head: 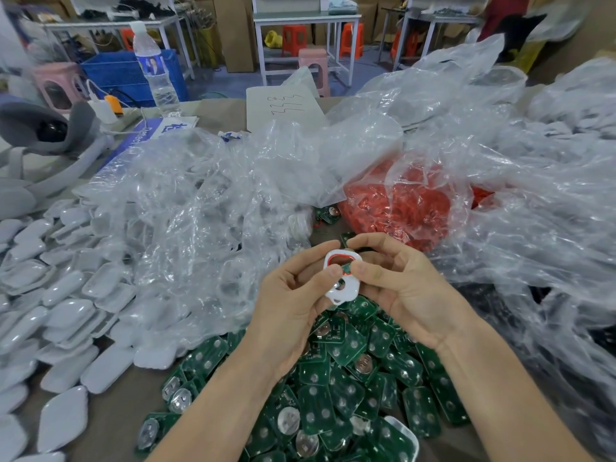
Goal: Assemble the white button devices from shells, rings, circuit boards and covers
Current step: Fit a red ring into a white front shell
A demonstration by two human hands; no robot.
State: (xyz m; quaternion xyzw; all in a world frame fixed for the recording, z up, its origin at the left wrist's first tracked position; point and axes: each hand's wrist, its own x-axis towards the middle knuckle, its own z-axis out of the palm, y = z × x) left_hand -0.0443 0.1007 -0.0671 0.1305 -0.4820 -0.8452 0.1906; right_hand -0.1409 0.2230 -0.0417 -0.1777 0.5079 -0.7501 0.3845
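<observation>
From the head camera, a white plastic rounded shell [340, 279] with a thin red ring [334, 258] seated in its upper opening is held above the heap of green rectangular circuit boards [336, 388]. The left hand [293, 305] pinches its left edge; the right hand [396, 288] pinches a small green board corner [346, 269] against it. Crumpled clear plastic bags [206, 208] crowd just beyond the shell, white glossy covers [63, 305] far left.

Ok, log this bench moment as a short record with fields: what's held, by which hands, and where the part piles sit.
held: white plastic shell with red ring
hands: left hand and right hand both gripping it
boards: green circuit boards heaped beneath hands
covers: white oval covers piled left
rings: red rings in clear bag behind hands
</observation>
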